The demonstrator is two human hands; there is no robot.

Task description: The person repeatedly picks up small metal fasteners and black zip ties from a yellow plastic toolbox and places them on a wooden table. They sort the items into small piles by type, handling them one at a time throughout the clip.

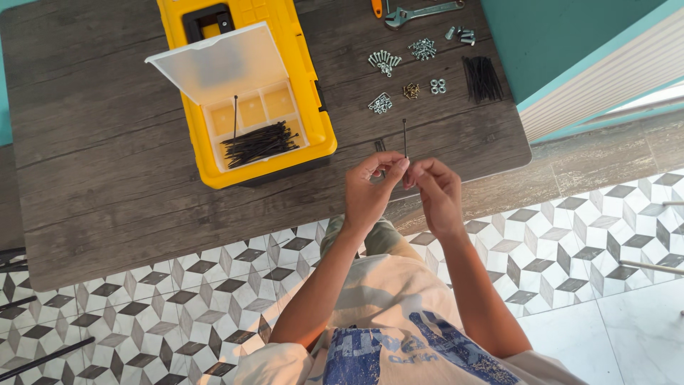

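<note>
Both my hands are raised over the near edge of a dark wooden table. My left hand and my right hand pinch together around a long thin black screw, which stands upright above my fingertips. A second short dark piece shows just left of it, partly hidden by my left fingers. To the left sits a yellow toolbox with its clear organiser lid propped open. One compartment holds a pile of black screws.
On the table's far right lie small heaps of silver bolts, nuts, brass bits and a bundle of black screws. An adjustable wrench lies at the far edge. Patterned tile floor lies below.
</note>
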